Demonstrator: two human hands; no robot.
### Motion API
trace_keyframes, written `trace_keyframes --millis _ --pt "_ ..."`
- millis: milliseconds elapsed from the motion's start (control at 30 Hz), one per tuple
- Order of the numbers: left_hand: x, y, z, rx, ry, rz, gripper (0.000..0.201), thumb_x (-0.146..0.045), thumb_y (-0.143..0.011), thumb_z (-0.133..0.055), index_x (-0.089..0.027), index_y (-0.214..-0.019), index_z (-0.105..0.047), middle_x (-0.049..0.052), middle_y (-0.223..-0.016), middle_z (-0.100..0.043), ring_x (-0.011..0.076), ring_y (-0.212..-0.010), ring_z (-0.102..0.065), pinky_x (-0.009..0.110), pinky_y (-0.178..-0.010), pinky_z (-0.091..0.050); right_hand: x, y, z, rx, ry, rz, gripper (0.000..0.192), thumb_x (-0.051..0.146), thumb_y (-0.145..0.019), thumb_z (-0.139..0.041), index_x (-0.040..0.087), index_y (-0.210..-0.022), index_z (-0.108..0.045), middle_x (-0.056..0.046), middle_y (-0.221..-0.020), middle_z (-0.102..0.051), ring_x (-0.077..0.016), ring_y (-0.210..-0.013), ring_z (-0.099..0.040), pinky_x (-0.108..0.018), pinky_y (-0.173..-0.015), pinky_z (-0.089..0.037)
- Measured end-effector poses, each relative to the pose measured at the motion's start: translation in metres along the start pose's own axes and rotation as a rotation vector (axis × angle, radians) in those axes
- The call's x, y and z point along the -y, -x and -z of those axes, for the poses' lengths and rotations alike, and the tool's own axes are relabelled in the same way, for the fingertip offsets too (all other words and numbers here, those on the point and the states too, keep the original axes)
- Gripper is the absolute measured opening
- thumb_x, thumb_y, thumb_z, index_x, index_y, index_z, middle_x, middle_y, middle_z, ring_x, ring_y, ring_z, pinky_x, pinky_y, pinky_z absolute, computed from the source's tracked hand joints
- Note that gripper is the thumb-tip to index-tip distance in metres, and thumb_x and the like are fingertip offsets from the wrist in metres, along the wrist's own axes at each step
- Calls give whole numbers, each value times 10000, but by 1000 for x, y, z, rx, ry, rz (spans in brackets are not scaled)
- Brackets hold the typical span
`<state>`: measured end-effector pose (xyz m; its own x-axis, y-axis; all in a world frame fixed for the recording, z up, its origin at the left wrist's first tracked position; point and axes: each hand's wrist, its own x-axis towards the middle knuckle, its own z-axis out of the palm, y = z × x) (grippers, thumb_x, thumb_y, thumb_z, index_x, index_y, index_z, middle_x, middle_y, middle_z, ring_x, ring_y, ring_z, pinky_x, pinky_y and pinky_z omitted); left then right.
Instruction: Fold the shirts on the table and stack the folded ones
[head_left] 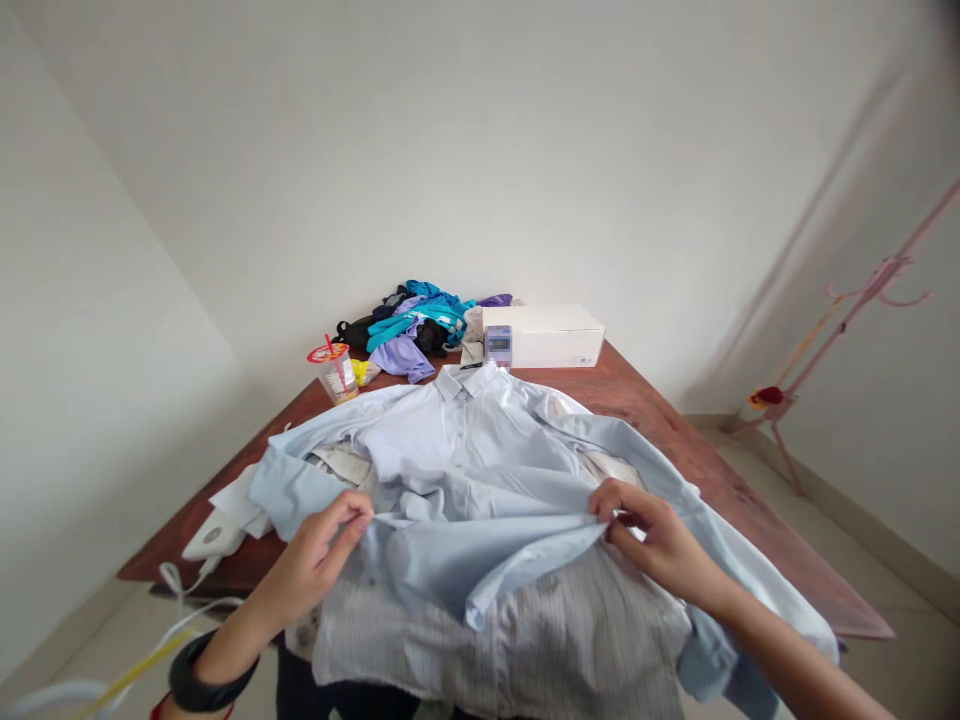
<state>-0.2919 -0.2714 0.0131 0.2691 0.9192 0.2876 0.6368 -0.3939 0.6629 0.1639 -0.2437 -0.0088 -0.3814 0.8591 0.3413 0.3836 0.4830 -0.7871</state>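
A light blue button-up shirt (465,440) lies spread on the table, its collar toward the far side and its sleeves out to both sides. My left hand (330,545) pinches the left side of the lower part. On the right, my right hand (649,530) grips the opposite side between thumb and fingers. The hem between my hands is lifted and sags in the middle, where a corner hangs down. Beneath it, a grey striped cloth (495,640) drapes over the table's near edge.
The wooden table (660,410) carries a heap of clothes (427,320), a white box (555,335) and a plastic cup with a straw (335,372) at its far side. A white device (214,535) with a cable sits left. A pink coat stand (847,300) is at right.
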Motion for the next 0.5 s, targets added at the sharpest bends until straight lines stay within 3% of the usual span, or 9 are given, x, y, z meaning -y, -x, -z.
trace_keyframes --millis 100,233,333,433,500 --pt "-3 4 8 -151 1 12 235 -402 -1052 -474 -207 -983 -586 33 -899 -656 197 -886 -643 255 -814 -514 -2 13 -8 20 118 -56 192 66 -824 -493 203 -823 -627 -45 -885 -673 -178 -787 -637 -273 -660 -480" --pt "-13 15 -7 -57 25 -3 232 -383 -1060 -473 -207 -976 -600 17 -867 -638 175 -830 -629 245 -789 -508 35 27 -31 63 184 19 261 104 -920 -476 214 -1057 -669 -93 -1081 -679 -204 -938 -665 -307 -790 -515" --pt "-21 23 -26 7 52 -7 247 -377 -1074 -446 -204 -1000 -606 17 -869 -645 168 -813 -634 244 -769 -504 63 36 -56 242 205 39 243 167 -987 -463 231 -1089 -674 -65 -994 -694 -185 -857 -670 -297 -768 -500" --pt "-27 25 -31 -24 83 3 251 -386 -1074 -447 -198 -1023 -605 20 -878 -654 170 -822 -647 247 -762 -506 69 44 -76 387 294 -62 287 255 -989 -533 257 -1241 -669 -35 -867 -717 -203 -762 -683 -307 -711 -481" --pt "-32 24 -25 -74 113 11 246 -401 -1063 -474 -196 -1023 -604 12 -853 -647 166 -787 -641 241 -735 -508 65 48 -83 399 326 -126 406 285 -971 -570 260 -1372 -624 -43 -874 -743 -237 -800 -710 -326 -736 -493"
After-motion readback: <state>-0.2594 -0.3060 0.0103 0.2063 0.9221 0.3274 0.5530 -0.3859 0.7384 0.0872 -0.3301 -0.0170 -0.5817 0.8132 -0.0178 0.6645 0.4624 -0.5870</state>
